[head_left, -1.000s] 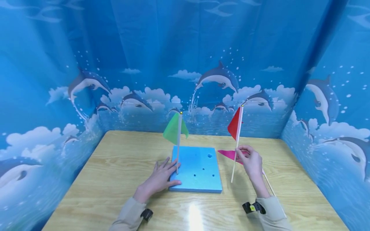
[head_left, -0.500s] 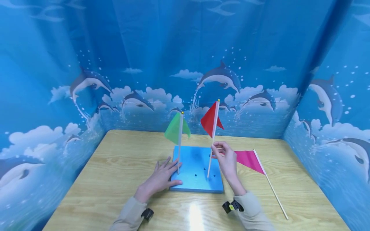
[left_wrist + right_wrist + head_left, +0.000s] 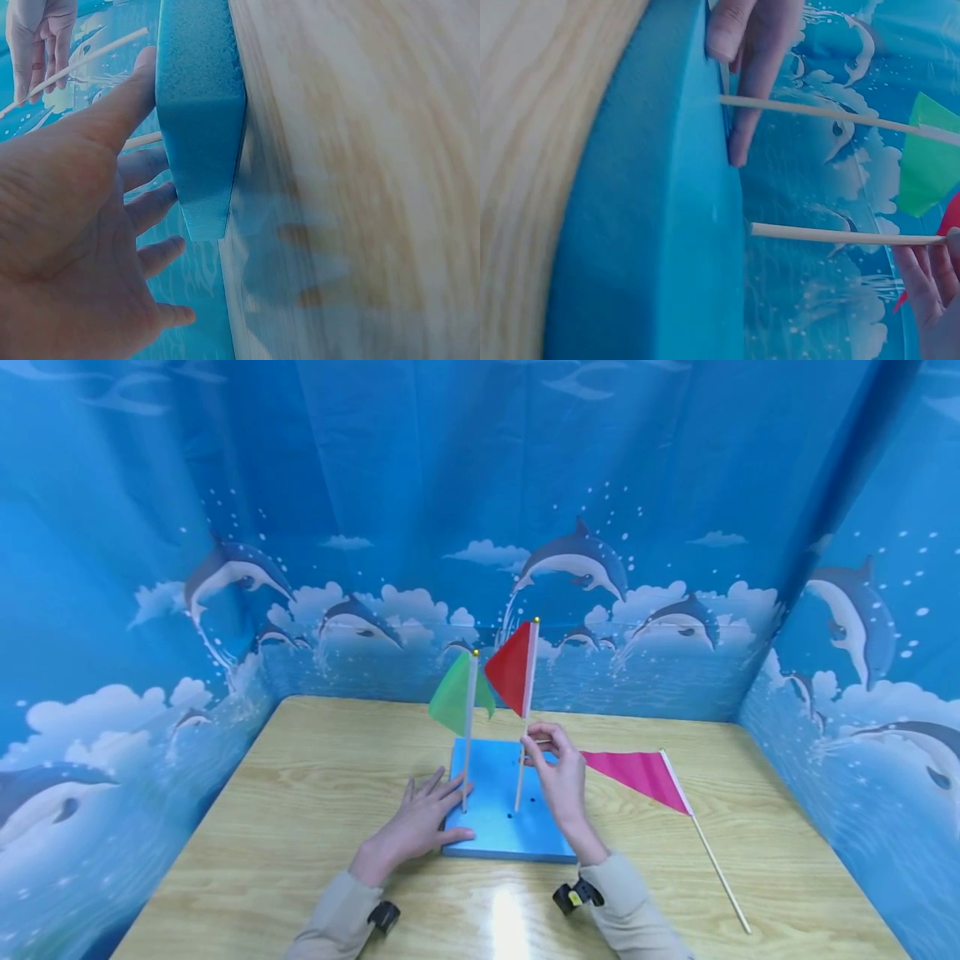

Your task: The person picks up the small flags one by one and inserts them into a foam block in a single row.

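Observation:
A red flag (image 3: 512, 670) on a thin stick is pinched between the thumb and fingers of my right hand (image 3: 562, 781), over the blue foam board (image 3: 491, 839). Its bare lower end (image 3: 761, 229) points down at the board, with a small gap showing in the right wrist view. My left hand (image 3: 411, 828) rests on the board's left edge, fingers spread. Beside those fingers a green flag (image 3: 452, 695) stands upright in the board. Small holes show in the board's surface; my right hand covers part of it.
A pink flag (image 3: 645, 774) lies on the wooden table (image 3: 315, 760) to the right of the board, its stick (image 3: 722, 877) slanting toward the front. Behind the table hangs a blue curtain (image 3: 360, 485) printed with dolphins.
My right hand has carried the red flag leftward from beside the board to above it, uncovering the pink flag. The left hand and the green flag stay in place.

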`<state>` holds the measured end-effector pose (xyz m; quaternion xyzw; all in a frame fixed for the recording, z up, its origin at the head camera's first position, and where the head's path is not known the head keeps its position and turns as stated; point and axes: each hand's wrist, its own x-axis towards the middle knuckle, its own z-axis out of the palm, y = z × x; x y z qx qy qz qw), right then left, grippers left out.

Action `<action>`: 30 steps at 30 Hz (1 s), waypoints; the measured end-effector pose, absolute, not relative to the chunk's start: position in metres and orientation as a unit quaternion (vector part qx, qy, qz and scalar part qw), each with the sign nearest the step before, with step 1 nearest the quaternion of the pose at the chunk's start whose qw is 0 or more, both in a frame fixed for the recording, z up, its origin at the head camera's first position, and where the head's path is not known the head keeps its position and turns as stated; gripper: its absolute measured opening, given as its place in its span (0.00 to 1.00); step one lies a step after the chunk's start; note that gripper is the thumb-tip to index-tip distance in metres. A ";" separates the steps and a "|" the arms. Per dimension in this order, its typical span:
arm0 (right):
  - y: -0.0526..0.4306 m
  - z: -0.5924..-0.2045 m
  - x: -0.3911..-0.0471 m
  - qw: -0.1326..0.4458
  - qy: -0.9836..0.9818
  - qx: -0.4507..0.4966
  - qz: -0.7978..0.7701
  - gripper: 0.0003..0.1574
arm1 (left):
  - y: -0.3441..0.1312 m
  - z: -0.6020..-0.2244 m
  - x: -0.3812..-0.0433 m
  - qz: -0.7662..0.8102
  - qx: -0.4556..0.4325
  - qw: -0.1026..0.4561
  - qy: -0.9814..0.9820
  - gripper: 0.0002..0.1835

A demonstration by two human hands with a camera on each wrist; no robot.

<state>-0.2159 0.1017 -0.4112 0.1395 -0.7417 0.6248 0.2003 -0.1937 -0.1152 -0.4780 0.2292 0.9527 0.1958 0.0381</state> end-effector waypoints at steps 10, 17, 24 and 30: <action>0.093 -0.422 -0.211 0.196 -0.762 0.135 0.602 0.12 | -0.114 -0.479 -0.195 0.189 0.224 0.046 0.955 0.41; 0.096 -0.448 -0.223 0.187 -0.767 0.125 0.601 0.11 | -0.114 -0.480 -0.195 0.184 0.220 0.042 0.957 0.42; 0.098 -0.462 -0.224 0.183 -0.777 0.140 0.586 0.09 | -0.114 -0.480 -0.197 0.185 0.218 0.049 0.957 0.42; 0.099 -0.463 -0.221 0.182 -0.781 0.142 0.580 0.10 | -0.114 -0.480 -0.197 0.180 0.216 0.052 0.958 0.42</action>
